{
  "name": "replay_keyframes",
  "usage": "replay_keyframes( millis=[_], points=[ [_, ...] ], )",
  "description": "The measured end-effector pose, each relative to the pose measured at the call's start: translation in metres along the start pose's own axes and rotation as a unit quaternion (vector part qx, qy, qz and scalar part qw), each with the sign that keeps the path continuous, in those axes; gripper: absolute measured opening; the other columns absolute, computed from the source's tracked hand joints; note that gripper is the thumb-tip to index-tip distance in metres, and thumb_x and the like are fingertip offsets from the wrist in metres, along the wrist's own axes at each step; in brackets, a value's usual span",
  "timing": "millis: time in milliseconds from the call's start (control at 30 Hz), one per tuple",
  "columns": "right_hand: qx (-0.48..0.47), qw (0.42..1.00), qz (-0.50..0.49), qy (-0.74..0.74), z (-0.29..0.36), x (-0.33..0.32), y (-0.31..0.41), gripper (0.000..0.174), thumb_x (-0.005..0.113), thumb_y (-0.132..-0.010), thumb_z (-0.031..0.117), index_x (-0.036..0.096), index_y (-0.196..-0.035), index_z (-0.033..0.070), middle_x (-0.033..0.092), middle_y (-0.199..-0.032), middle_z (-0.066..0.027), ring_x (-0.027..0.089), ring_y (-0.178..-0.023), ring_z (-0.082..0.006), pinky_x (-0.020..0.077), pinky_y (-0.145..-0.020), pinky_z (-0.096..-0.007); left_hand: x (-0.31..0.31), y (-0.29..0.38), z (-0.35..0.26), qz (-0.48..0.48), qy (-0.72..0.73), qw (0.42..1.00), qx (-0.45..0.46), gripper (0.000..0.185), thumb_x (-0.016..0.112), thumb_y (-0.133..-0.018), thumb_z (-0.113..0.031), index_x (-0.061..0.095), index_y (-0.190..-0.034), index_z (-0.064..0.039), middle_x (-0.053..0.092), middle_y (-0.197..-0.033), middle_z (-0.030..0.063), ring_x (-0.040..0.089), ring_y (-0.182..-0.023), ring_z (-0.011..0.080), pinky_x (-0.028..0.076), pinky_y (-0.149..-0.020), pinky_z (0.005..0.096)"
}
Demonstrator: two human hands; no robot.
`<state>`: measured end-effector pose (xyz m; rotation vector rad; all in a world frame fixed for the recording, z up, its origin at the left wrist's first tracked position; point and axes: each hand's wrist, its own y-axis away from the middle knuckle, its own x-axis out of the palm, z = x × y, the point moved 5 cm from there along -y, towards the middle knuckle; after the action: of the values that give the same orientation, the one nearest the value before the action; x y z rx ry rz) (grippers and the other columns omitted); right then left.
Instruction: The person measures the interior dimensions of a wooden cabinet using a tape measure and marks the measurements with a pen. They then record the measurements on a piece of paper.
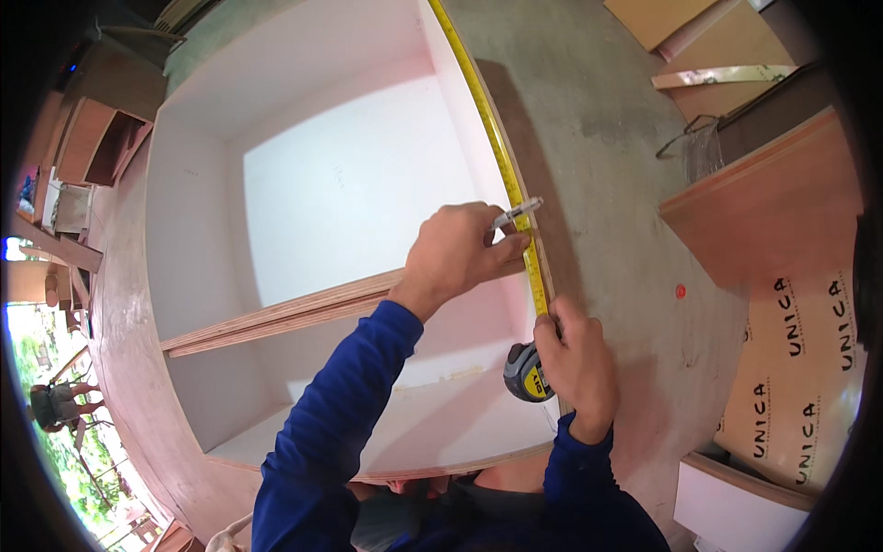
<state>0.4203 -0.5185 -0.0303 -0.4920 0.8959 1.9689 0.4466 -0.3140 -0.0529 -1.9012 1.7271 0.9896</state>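
Observation:
Before me lies a plywood cabinet carcass (pixel 338 172) with white inner faces, its open side up. A double-thickness plywood divider (pixel 276 314) crosses it. Along its right edge runs the yellow blade (pixel 493 127) of a tape measure, drawn out past the top of the view. My right hand (pixel 583 359) grips the blade close to the grey and yellow tape case (pixel 528 372), which hangs just inside the edge. My left hand (pixel 465 245) holds a clear-barrelled pen (pixel 517 212) across the tape, its fingertips at the blade near the divider's right end.
Brown plywood panels (pixel 766 200) and a printed sheet (pixel 786 372) stand along the right. A white-faced board (pixel 738 504) is at lower right. Wooden boxes (pixel 90 141) are at upper left. A person (pixel 58 403) is at the far left. A red disc (pixel 681 291) lies on the concrete floor (pixel 621 228).

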Motion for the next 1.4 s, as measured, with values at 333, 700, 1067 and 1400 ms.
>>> replay_keyframes(
  millis=[333, 700, 1067, 1400],
  points=[
    [-0.014, 1.0, -0.004, -0.027, -0.0025, 0.0015, -0.0001, 0.022, 0.058, -0.097, 0.019, 0.059, -0.094, -0.002, 0.065, -0.078, -0.0334, 0.065, -0.079, -0.0551, 0.0507, -0.067, -0.0563, 0.0025, 0.0026, -0.0011, -0.042, 0.025, 0.998, 0.036, 0.034, 0.081, -0.089, -0.038, 0.08, -0.093, -0.005, 0.065, -0.066, 0.0099, 0.063, -0.058, 0.0277, 0.054, -0.062, 0.0407],
    [-0.021, 0.998, 0.001, -0.051, -0.0046, 0.0034, -0.0006, 0.02, 0.058, -0.099, 0.017, 0.057, -0.093, -0.002, 0.064, -0.073, -0.0324, 0.066, -0.072, -0.0528, 0.0497, -0.06, -0.0539, 0.0048, 0.0001, 0.0021, -0.031, 0.018, 0.999, 0.028, 0.037, 0.081, -0.089, -0.038, 0.077, -0.093, -0.002, 0.064, -0.067, 0.0117, 0.06, -0.059, 0.0277, 0.05, -0.061, 0.0417],
    [0.005, 0.999, 0.009, -0.036, -0.0064, 0.0028, -0.0011, 0.024, 0.058, -0.099, 0.021, 0.058, -0.094, -0.002, 0.067, -0.076, -0.0262, 0.068, -0.067, -0.0405, 0.05, -0.064, -0.0481, 0.0051, -0.0015, 0.0019, -0.01, 0.007, 1.0, 0.0, 0.039, 0.08, -0.089, -0.041, 0.076, -0.09, -0.002, 0.07, -0.072, 0.0131, 0.069, -0.068, 0.0327, 0.057, -0.068, 0.0443],
    [0.006, 0.999, 0.009, -0.039, -0.0072, 0.0034, -0.0007, 0.022, 0.057, -0.1, 0.02, 0.056, -0.095, -0.001, 0.065, -0.072, -0.0253, 0.065, -0.062, -0.0375, 0.048, -0.062, -0.0472, 0.0066, -0.0003, 0.0022, -0.047, 0.02, 0.998, 0.038, 0.035, 0.083, -0.088, -0.036, 0.078, -0.093, -0.001, 0.059, -0.062, 0.0092, 0.055, -0.055, 0.0232, 0.046, -0.057, 0.0401]
  ],
)
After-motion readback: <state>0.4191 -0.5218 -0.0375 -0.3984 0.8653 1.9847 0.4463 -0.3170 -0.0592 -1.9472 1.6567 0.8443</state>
